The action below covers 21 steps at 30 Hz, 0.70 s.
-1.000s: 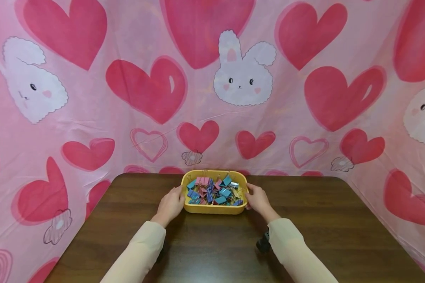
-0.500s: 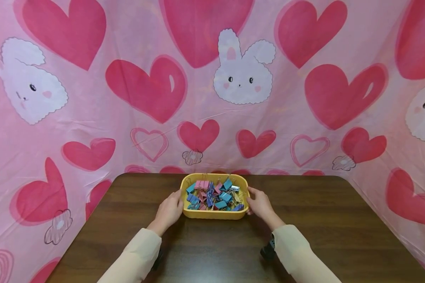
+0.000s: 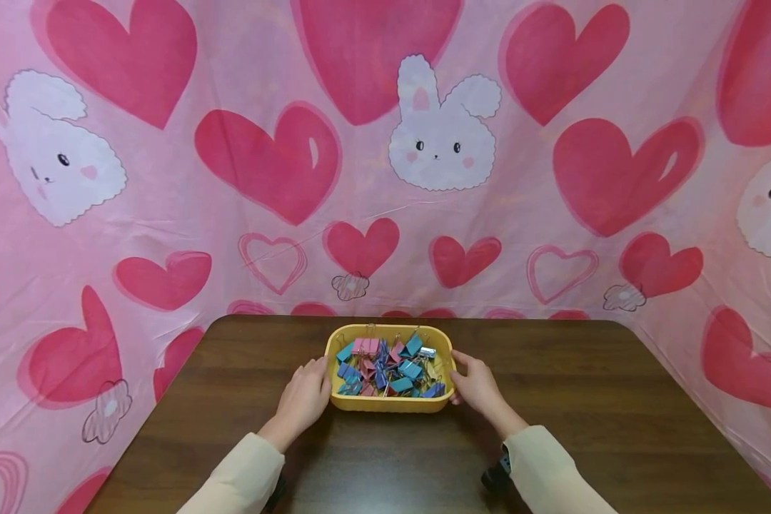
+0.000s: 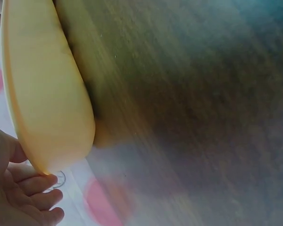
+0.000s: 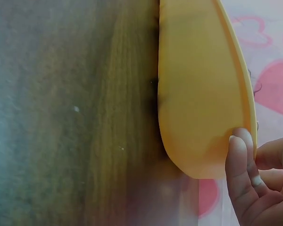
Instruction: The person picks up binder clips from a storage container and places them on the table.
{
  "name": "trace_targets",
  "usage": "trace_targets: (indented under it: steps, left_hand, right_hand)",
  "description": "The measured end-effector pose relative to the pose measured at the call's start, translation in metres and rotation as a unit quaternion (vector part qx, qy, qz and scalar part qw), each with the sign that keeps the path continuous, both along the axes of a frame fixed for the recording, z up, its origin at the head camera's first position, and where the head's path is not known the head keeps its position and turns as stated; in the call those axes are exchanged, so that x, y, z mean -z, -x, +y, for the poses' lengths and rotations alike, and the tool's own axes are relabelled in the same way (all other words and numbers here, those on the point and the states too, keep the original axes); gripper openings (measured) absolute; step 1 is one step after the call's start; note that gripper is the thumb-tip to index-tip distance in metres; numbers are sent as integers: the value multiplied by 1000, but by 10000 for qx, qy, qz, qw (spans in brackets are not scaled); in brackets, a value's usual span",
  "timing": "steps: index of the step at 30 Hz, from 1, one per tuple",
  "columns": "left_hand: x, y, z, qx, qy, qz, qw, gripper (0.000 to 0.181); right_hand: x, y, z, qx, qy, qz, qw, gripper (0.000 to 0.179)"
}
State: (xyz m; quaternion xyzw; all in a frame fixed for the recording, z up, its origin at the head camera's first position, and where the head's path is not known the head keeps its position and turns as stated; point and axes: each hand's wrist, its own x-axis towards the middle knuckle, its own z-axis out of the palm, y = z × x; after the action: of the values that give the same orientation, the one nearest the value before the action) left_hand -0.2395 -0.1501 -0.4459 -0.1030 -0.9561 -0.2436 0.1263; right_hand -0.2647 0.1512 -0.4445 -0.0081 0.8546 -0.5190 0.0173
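A shallow yellow plastic tray [image 3: 390,405] lies at the far middle of the table, filled with binder clips [image 3: 411,369] in teal, pink, blue and purple, their wire handles sticking up. My left hand [image 3: 305,394] grips its left end. In the left wrist view, the thumb of the left hand [image 4: 14,188] lies on one side of the rim of the tray [image 4: 52,94] and the fingers on the other. My right hand [image 3: 478,389] holds the opposite end. Seen from the right wrist, fingers of the right hand [image 5: 254,188] press the outer wall of the tray [image 5: 198,94], pinching its rim.
The dark wooden table [image 3: 585,414] stretches to both sides and in front of the tray. Behind it hangs a pink cloth [image 3: 373,193] printed with hearts and rabbits, close to the table's back edge. Dark wrist devices [image 3: 497,477] sit under the sleeves.
The tray of binder clips has moved from the table's back edge a little toward me. Both hands have come along with it, keeping their hold on its ends.
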Motion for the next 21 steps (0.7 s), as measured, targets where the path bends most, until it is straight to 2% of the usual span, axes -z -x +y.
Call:
trace_targets:
  steps: [4, 9, 16, 21]
  left_hand:
    - [0, -7, 0, 10, 10, -2, 10000, 40]
    - [3, -19, -1, 9, 73, 192, 9998, 38]
    - [1, -34, -2, -33, -70, 95, 9999, 40]
    - [1, -47, -4, 5, -125, 220, 9997, 39]
  right_hand:
    - [1, -7, 0, 19, 108, 32, 9999, 47]
    - [3, -18, 0, -22, 174, 45, 9998, 47]
    - [5, -31, 0, -90, 405, 69, 9991, 48]
    - [4, -42, 1, -201, 426, 28, 9989, 48]
